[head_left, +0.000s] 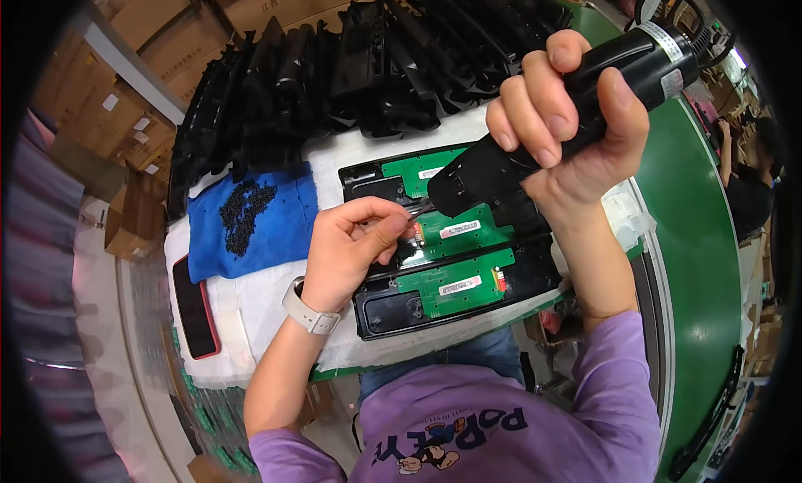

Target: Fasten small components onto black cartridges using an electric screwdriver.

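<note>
My right hand (568,119) grips a black electric screwdriver (635,61), its tip slanting down-left onto a green circuit board (455,228). My left hand (355,241), a pale watch on its wrist, pinches at the screwdriver's tip, thumb and fingers closed around something too small to make out. Three black plastic housings (393,307) with green boards inside lie side by side on the white pad (251,316) under both hands.
A blue cloth (284,224) holding a heap of small black screws (244,211) lies left of my left hand. A red-edged phone (195,307) rests at the pad's left end. Stacked black housings (368,57) fill the back. A green conveyor belt (693,232) runs along the right, another person beyond it.
</note>
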`<state>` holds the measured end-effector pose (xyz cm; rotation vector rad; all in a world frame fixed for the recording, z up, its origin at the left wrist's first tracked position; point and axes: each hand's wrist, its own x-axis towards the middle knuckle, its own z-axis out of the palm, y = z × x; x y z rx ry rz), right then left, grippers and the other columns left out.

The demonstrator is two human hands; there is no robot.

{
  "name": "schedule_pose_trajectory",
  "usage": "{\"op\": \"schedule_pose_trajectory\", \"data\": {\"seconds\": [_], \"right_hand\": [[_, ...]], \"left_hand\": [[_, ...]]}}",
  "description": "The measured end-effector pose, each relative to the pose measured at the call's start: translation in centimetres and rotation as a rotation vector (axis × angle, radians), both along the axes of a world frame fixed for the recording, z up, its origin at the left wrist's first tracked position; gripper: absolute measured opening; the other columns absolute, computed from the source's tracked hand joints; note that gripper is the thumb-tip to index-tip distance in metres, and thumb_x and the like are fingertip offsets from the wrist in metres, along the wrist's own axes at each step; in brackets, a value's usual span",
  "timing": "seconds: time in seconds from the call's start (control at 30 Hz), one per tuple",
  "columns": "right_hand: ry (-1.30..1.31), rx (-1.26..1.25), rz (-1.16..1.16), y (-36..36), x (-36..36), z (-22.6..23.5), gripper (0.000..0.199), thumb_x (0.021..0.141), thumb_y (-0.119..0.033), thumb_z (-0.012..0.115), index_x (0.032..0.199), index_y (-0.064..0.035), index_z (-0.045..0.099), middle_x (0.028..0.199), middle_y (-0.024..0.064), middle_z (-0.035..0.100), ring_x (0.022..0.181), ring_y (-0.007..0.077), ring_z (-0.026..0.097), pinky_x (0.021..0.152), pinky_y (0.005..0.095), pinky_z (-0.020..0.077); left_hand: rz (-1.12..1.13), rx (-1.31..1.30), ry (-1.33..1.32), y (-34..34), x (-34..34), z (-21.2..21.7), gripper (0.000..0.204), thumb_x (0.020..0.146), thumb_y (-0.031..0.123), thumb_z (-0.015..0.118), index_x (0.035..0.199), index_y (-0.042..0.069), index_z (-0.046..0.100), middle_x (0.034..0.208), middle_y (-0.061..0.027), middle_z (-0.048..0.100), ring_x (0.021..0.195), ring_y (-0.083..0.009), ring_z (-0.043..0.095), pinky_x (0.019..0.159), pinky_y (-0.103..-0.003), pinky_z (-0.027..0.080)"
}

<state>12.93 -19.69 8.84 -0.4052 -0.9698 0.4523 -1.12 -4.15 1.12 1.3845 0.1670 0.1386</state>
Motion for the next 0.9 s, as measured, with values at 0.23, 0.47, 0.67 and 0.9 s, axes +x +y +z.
{"op": "schedule_pose_trajectory", "data": {"seconds": [0.23, 0.47, 0.67, 0.9], "right_hand": [[0.049, -0.014, -0.016, 0.1, -0.3, -0.5, 0.024, 0.087, -0.024, 0.041, 0.096, -0.006, 0.052, 0.057, 0.002, 0.046, 0.041, 0.0124, 0.042, 0.049, 0.0308, 0.0412], [0.07, -0.052, -0.034, 0.0, -0.9, -0.5, 0.022, 0.087, -0.023, 0.041, 0.095, -0.0069, 0.053, 0.057, 0.0024, 0.046, 0.042, 0.0127, 0.043, 0.049, 0.0309, 0.0406], [0.133, -0.157, 0.009, -0.7, 0.0, -0.5, 0.021, 0.086, -0.022, 0.043, 0.09, -0.0038, 0.052, 0.056, 0.0025, 0.045, 0.042, 0.0129, 0.043, 0.048, 0.0296, 0.0399], [-0.168, -0.522, -0.322, -2.1, 0.9, -1.7, 0.02, 0.078, -0.019, 0.052, 0.087, -0.0018, 0.045, 0.052, 0.0013, 0.039, 0.038, 0.0094, 0.037, 0.04, 0.0236, 0.0308]], "left_hand": [[-0.035, 0.055, 0.028, 0.2, -0.1, 0.1, 0.01, 0.081, 0.004, 0.061, 0.087, -0.003, 0.062, 0.074, -0.0058, 0.064, 0.053, -0.0038, 0.049, 0.049, -0.015, 0.038], [-0.069, -0.059, 0.076, -0.3, -0.2, 0.0, 0.01, 0.081, 0.005, 0.062, 0.086, -0.004, 0.062, 0.073, -0.0057, 0.064, 0.052, -0.004, 0.049, 0.047, -0.016, 0.039], [0.025, 0.056, 0.001, -1.1, -0.1, 0.0, 0.014, 0.083, 0.005, 0.06, 0.094, -0.003, 0.06, 0.08, -0.0071, 0.064, 0.059, -0.0055, 0.053, 0.053, -0.018, 0.042], [0.16, -0.188, -0.031, 0.5, 0.6, -1.1, 0.022, 0.091, 0.004, 0.036, 0.106, -0.006, 0.05, 0.111, -0.0175, 0.056, 0.1, -0.021, 0.057, 0.083, -0.025, 0.046]]}}
